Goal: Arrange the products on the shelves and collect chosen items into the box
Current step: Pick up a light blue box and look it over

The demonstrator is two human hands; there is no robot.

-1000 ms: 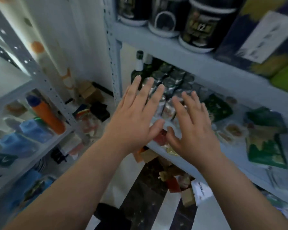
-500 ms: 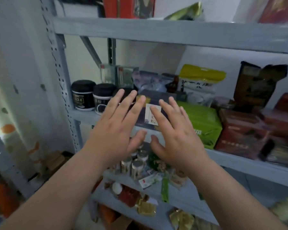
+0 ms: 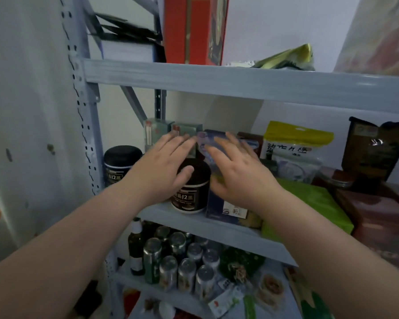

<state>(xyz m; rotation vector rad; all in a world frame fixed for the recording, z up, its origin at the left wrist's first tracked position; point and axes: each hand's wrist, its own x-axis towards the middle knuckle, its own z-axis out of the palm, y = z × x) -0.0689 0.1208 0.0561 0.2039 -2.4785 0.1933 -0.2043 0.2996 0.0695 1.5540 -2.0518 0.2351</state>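
Currently both arms are out, palms down, fingers straight and spread. The left hand [image 3: 168, 166] is over the lid of a black jar [image 3: 190, 194], the right hand [image 3: 237, 173] over a blue box [image 3: 219, 204]. Neither grasps anything; contact unclear. Both items sit on the middle shelf [image 3: 217, 232] of a grey metal rack, with cans [image 3: 184, 270] one level down. Jar upright, axis vertical, label facing out. Box long axis runs front-to-back.

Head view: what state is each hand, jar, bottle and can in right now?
Left hand: open, holds nothing.
Right hand: open, holds nothing.
Front black-lidded jar: upright, lid on.
Black-lidded jar by post: upright, lid on.
Green bottle: upright.
Drink cans: upright, lower shelf.
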